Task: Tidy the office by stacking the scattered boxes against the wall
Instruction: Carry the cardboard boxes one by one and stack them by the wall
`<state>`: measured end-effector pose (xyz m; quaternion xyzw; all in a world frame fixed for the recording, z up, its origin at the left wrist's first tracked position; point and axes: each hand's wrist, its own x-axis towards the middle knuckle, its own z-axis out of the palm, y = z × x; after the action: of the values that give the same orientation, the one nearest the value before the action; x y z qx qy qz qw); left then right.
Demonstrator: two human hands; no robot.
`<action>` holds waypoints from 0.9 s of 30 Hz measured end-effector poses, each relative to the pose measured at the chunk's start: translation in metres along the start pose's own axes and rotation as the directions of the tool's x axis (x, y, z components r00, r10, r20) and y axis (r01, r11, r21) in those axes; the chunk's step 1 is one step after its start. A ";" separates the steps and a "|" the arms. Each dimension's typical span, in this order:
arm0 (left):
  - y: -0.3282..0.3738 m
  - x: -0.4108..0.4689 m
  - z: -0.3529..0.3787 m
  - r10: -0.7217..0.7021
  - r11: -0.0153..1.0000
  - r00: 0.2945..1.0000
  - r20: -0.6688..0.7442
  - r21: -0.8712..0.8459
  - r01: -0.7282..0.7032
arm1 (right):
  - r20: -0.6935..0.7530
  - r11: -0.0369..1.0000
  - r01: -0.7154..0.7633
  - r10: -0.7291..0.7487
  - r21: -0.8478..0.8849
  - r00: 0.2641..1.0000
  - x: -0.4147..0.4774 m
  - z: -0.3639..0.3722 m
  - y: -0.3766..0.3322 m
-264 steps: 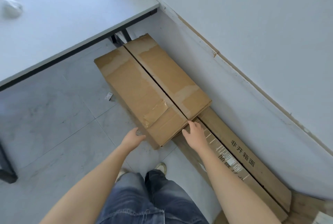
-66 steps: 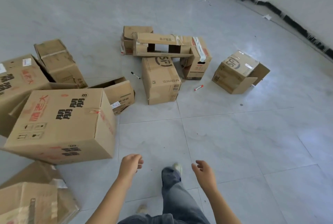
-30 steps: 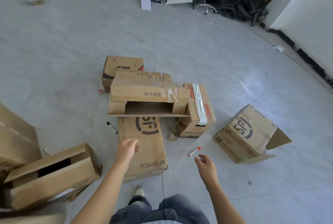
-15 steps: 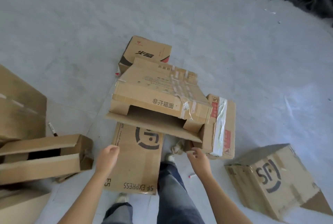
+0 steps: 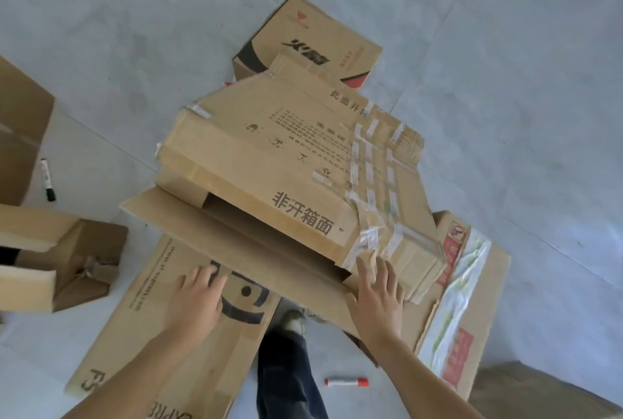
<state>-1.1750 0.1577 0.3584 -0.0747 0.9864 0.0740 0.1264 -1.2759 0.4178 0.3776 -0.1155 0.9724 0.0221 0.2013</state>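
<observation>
Now your left hand (image 5: 197, 300) lies flat, fingers straight, on the SF Express box (image 5: 161, 344), at seven o'clock of the long flat box (image 5: 269, 162), fingertips at its loose flap. Your right hand (image 5: 377, 294), fingers spread, rests on its taped corner at five o'clock. At six, a red marker (image 5: 347, 382) lies on the floor.

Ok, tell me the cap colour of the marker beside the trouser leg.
The marker has a red cap; the head view shows it.
</observation>
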 end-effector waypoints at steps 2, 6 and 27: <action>-0.007 0.014 0.020 0.034 0.999 0.999 -0.032 0.043 -0.033 | -0.030 0.994 0.073 -0.075 -0.079 0.997 0.019 0.026 0.007; -0.025 0.034 0.054 0.061 0.993 0.993 -0.103 0.109 -0.049 | -0.141 0.958 0.188 -0.221 -0.215 0.965 0.043 0.051 0.022; -0.012 0.115 -0.099 0.396 0.917 0.858 -0.327 0.186 -0.352 | -0.703 0.971 0.189 -0.034 0.145 0.711 0.058 -0.097 0.076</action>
<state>-1.3070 0.1146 0.4215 0.1140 0.9909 0.0231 -0.0678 -1.3828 0.4700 0.4432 -0.1526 0.9646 -0.1360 -0.1669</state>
